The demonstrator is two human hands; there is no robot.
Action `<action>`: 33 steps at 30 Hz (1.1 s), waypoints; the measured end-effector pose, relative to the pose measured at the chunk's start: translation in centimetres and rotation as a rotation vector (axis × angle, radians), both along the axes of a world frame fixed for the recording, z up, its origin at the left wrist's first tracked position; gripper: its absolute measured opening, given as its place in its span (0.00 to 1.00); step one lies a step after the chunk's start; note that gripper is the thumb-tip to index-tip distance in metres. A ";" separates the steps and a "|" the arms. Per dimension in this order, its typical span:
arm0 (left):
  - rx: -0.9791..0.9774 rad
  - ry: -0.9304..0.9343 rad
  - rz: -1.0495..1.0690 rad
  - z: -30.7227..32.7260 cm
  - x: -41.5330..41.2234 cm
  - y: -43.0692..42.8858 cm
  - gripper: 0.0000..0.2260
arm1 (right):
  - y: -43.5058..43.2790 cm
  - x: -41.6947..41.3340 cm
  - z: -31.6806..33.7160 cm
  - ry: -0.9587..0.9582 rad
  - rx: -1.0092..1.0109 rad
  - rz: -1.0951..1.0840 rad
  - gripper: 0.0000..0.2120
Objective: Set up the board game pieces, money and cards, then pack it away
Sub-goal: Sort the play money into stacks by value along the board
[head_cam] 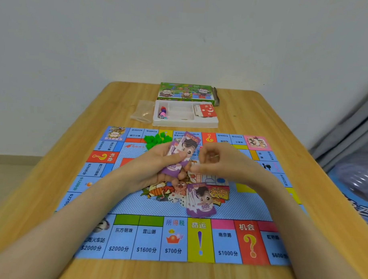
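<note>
Head view: purple 500 notes being dealt over the game board (135,206).
Left hand (157,165) grasps the note stack (187,147); right hand (215,161) curls beside it, perhaps pinching one, though it is too blurred to tell. A loose grip could spill notes onto the dealt pile (200,199).

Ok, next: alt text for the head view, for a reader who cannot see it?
A person's left hand holds a fan of purple 500 notes over a board game mat on a wooden table, the right hand beside it with curled fingers. A second pile of notes lies on the mat; a white tray and green box sit beyond.
</note>
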State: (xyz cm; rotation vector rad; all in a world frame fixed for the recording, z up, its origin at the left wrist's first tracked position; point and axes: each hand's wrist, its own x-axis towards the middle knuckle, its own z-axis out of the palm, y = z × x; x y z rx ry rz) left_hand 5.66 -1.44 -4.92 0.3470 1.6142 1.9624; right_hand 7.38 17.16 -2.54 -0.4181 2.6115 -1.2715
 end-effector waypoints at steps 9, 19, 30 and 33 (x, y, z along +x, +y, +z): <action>-0.090 0.092 -0.058 0.1 0.3 0.1 0.15 | -1.2 -0.2 -0.6 0.188 -0.458 -0.175 0.09; -0.082 0.078 -0.053 0.1 0.2 0.0 0.13 | -1.2 -0.2 -1.1 0.322 -0.411 -0.206 0.09; -0.035 0.046 0.032 0.1 0.1 0.1 0.10 | 2.1 0.6 1.7 -0.158 -0.233 0.078 0.02; -0.035 0.049 0.030 0.1 0.1 0.2 0.10 | 1.4 0.5 1.3 -0.244 -0.048 0.132 0.04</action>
